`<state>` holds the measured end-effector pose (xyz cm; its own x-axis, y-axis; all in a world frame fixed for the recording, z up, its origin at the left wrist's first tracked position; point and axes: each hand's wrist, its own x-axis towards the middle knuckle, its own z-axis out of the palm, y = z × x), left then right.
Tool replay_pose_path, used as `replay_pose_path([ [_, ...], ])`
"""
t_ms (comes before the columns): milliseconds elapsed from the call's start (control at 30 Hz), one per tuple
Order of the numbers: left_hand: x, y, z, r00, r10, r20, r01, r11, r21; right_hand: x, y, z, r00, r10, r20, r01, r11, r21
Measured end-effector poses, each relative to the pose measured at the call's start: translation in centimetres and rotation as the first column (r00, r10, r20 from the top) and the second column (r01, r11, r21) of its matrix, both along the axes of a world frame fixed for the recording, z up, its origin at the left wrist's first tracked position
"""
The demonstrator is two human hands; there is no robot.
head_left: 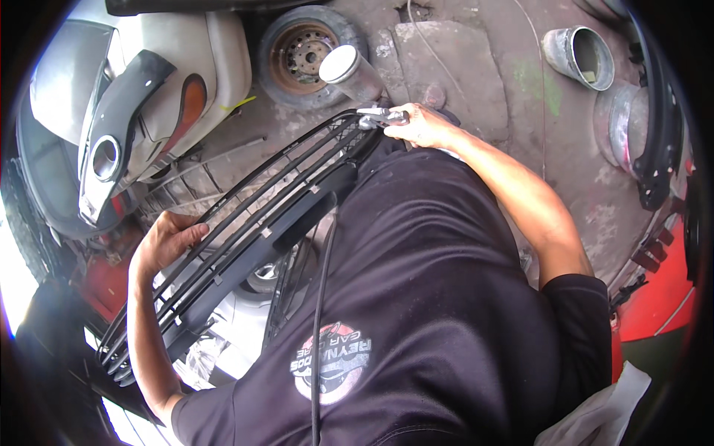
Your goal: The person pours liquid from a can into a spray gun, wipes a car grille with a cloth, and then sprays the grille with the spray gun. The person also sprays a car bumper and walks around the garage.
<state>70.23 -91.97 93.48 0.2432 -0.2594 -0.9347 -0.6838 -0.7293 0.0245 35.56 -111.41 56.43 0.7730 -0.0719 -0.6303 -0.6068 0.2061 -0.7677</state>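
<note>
A long black car bumper grille (245, 212) with slatted openings slants from lower left to upper middle in front of me. My left hand (169, 239) grips its outer edge, thumb lying over the slats. Beyond the grille's upper end, my right hand (422, 126) is closed around a metal spray gun (383, 117), its front beside that end of the grille. A silver cup (357, 80) with a white lid rises just behind the gun; where it joins is partly hidden. My fingers cover the gun's handle.
A wheel (303, 56) with a rusty rim lies at the top. Pale car body parts (171, 59) fill the upper left. An open metal can (579, 58) is at the upper right, with a black curved part (658, 141) beside it. A dark hose (320, 320) crosses my shirt.
</note>
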Motion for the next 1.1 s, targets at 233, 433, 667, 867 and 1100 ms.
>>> replay_pose_path([
  [233,-0.7,0.2,0.0,0.999,0.028,0.027,-0.028,0.999,0.015,0.2,-0.4,1.9,0.999,0.027,-0.021,-0.030,0.991,-0.133],
  [433,-0.4,1.1,-0.9,1.000,0.008,-0.018,-0.009,0.998,-0.056,-0.1,-0.9,2.1,0.994,0.067,-0.083,-0.074,0.994,-0.079],
  [667,-0.5,2.1,-2.0,0.997,0.067,0.027,-0.067,0.998,-0.018,-0.1,0.1,1.9,0.989,0.130,0.076,-0.114,0.977,-0.181],
  [867,-0.9,2.6,-4.8,0.993,0.107,0.042,-0.100,0.985,-0.144,0.6,0.2,4.4,0.982,0.101,0.158,-0.077,0.985,-0.152],
  [1100,-2.4,3.5,-12.2,0.976,0.212,-0.056,-0.216,0.880,-0.423,2.1,-1.1,8.1,0.988,0.001,0.156,0.025,0.986,-0.163],
])
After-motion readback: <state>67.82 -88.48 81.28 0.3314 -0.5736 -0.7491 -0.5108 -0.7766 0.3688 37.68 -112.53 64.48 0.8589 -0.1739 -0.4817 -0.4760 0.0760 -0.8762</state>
